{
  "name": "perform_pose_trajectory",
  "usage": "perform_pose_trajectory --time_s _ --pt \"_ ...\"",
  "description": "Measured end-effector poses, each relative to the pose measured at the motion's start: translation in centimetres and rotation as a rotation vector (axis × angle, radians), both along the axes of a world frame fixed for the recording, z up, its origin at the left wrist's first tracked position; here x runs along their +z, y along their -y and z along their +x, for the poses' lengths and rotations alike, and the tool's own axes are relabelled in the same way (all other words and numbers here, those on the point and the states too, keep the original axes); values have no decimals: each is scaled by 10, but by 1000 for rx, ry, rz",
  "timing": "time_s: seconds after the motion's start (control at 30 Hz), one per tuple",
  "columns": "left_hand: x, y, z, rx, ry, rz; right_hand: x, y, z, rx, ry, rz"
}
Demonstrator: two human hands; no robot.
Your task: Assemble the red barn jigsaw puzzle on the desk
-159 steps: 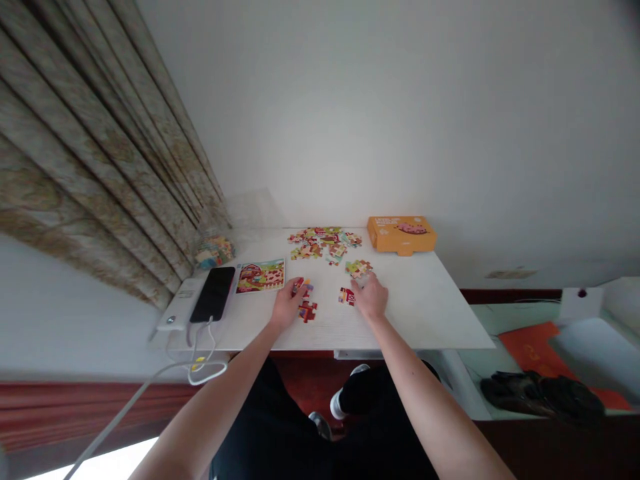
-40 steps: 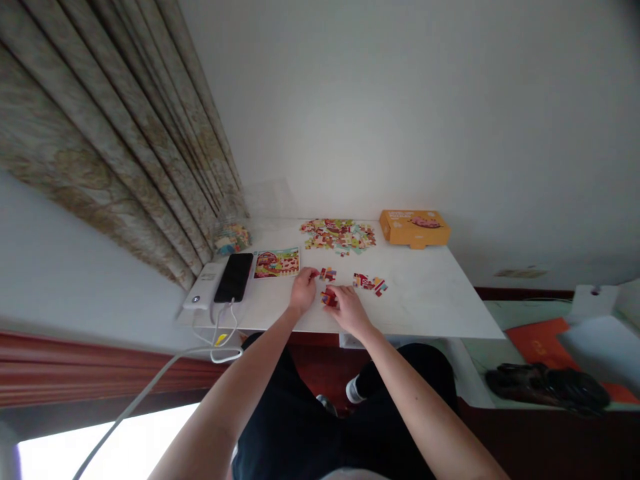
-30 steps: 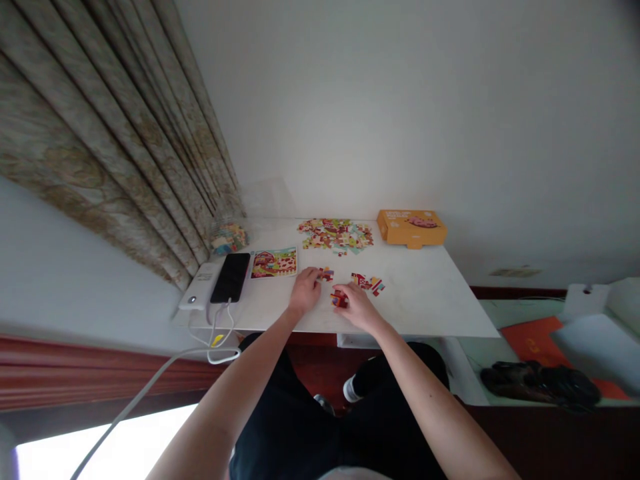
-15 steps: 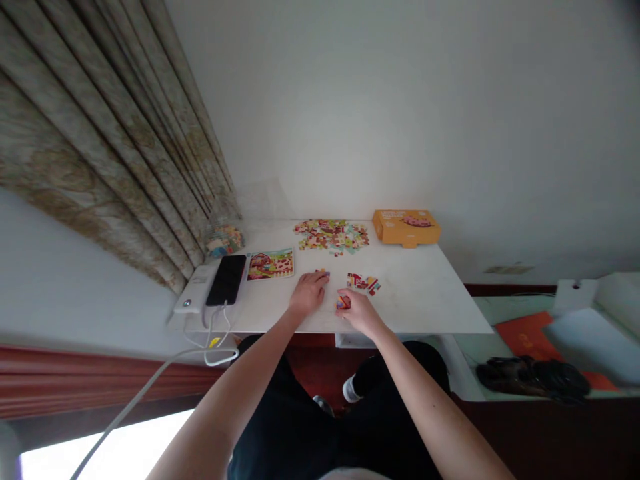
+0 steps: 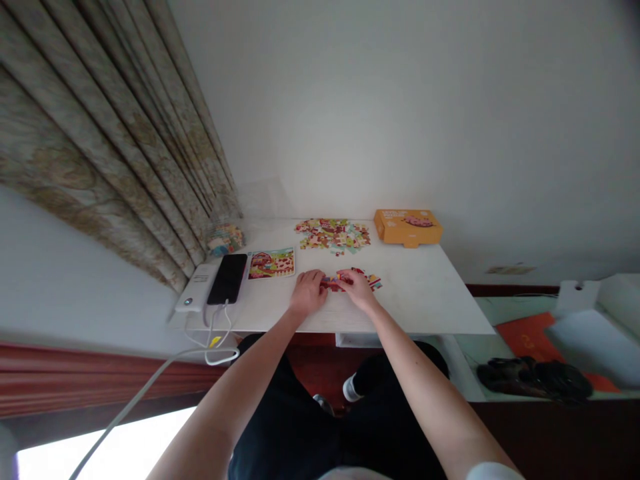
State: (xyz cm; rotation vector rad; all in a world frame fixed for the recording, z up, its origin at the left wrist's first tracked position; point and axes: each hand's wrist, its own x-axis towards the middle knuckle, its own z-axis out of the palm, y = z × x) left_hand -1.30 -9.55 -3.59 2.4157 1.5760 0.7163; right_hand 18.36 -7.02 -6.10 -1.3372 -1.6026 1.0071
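My left hand (image 5: 309, 292) and my right hand (image 5: 357, 287) meet on the white table (image 5: 415, 300). Their fingertips grip a small strip of red puzzle pieces (image 5: 333, 284) between them. A few more pieces (image 5: 373, 283) lie just past my right fingers. Part of the strip is hidden under my fingers. Farther back lies a loose heap of colourful jigsaw pieces (image 5: 333, 235). A farm-scene picture card (image 5: 271, 263) lies left of my left hand.
An orange puzzle box (image 5: 408, 227) stands at the table's back right. A black phone (image 5: 228, 279) rests on a white power bank (image 5: 196, 288) with a white cable trailing off the front edge. A patterned curtain (image 5: 100, 153) hangs to the left.
My left hand has moved right, and the pieces near it have come together with those under my right hand. Both hands now meet over one strip.
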Motion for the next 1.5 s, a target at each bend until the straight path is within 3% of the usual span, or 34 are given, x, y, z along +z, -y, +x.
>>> perform_pose_trajectory --time_s 0.37,0.67,1.03,1.17,1.27,1.37,1.5 --pt "1 1 -1 -2 -34 -22 -12 -6 4 -26 293 268" --pt "0 1 -1 -20 -30 -21 -6 9 -1 -19 453 407" --pt "-1 1 -3 -96 -50 31 -2 12 -7 -29 485 433" --pt "-1 1 -2 -179 -47 64 6 19 0 -147 419 460" --pt "-2 0 -1 -191 -34 75 12 29 26 -355 491 406" --pt "-4 -1 0 -192 -28 83 18 41 57 -538 664 250" --pt "-4 -1 0 -182 -37 99 25 53 69 -535 841 62"
